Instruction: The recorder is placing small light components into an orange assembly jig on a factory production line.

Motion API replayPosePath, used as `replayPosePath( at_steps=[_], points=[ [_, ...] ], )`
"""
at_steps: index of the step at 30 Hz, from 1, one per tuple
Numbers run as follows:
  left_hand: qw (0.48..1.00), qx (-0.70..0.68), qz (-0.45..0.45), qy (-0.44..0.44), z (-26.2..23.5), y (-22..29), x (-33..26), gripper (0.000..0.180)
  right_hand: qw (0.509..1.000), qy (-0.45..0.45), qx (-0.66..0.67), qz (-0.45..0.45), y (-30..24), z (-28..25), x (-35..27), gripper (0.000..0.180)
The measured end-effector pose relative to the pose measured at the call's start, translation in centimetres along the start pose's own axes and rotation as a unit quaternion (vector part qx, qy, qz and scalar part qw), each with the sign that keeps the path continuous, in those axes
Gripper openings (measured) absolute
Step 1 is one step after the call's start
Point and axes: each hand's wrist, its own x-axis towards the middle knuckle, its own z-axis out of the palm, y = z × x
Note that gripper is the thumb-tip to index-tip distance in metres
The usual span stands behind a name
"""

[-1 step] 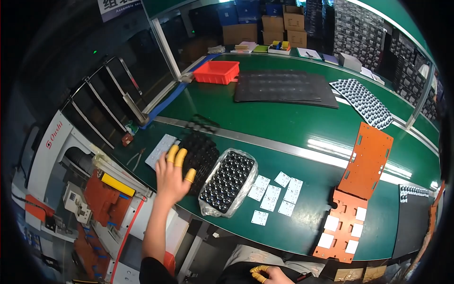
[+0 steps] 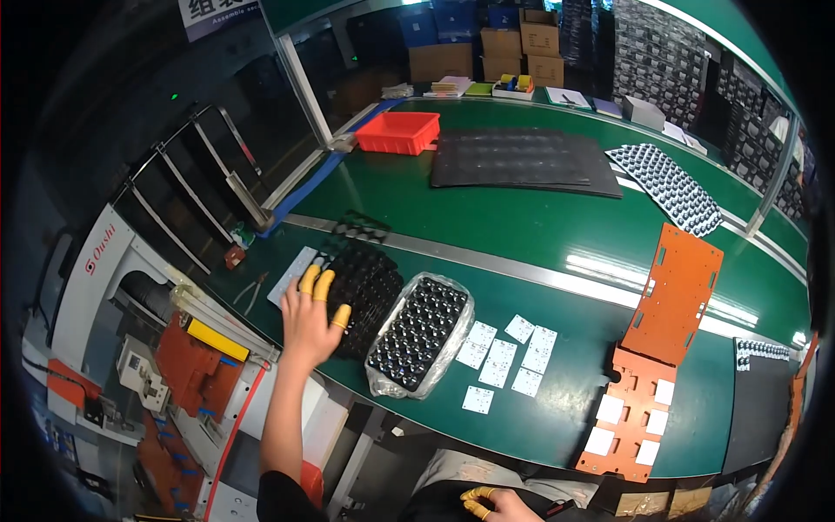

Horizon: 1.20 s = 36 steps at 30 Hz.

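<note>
My left hand (image 2: pixel 311 326), with yellow finger cots on several fingers, reaches across the left edge of a stack of black lattice trays (image 2: pixel 365 291). Its fingers are spread. Behind the fingertips a blurred black lattice piece (image 2: pixel 361 228) sticks out past the stack. Beneath the hand's far side shows a light grey block (image 2: pixel 294 274). Right of the stack lies a black tray of shiny round lenses (image 2: pixel 419 335) in clear plastic wrap. Down at the lower edge, near my lap, my right hand (image 2: pixel 503 506) is curled, also with yellow finger cots; what it holds, if anything, is hidden.
Several white square boards (image 2: pixel 497 363) lie right of the lens tray. An orange fixture (image 2: pixel 639 391) stands open with white squares on it. Further back are a red bin (image 2: pixel 398 132), black sheets (image 2: pixel 522 161) and another lens tray (image 2: pixel 668 187). A white machine (image 2: pixel 130 261) borders the left; pliers (image 2: pixel 256 292) lie nearby.
My left hand has shifted slightly to the left, and the blurred black lattice piece behind it has moved the same way. My right hand and the boards look unchanged.
</note>
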Motion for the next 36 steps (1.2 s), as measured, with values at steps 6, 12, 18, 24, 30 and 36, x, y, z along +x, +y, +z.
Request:
replayPosePath(
  at_steps=[6,12,18,24,30,36],
  points=[
    [0.997,-0.003,-0.026,-0.068,3.1,-4.4,-1.4,0.054,1.0,-0.007,-0.022,-0.003,0.1,-0.2,0.1,0.032],
    [0.99,-0.044,-0.057,-0.118,3.7,-5.0,-1.1,0.081,0.999,-0.002,-0.047,0.003,0.3,-0.1,0.4,0.032],
    [0.972,-0.053,-0.111,-0.202,2.6,-4.6,0.2,0.101,0.999,-0.017,-0.029,0.011,0.5,0.0,0.7,0.031],
    [0.958,-0.079,-0.129,-0.242,2.0,-4.6,1.1,0.114,0.999,-0.032,-0.038,-0.015,1.1,0.2,1.4,0.03],
    [0.969,-0.104,-0.125,-0.188,3.2,-6.8,-0.4,0.104,0.989,-0.1,0.068,-0.088,-3.5,0.0,5.8,0.038],
    [0.892,-0.307,-0.304,0.132,7.2,-8.8,-4.7,0.06,0.976,0.0,0.004,-0.219,-11.8,-1.9,17.3,0.049]
  ],
)
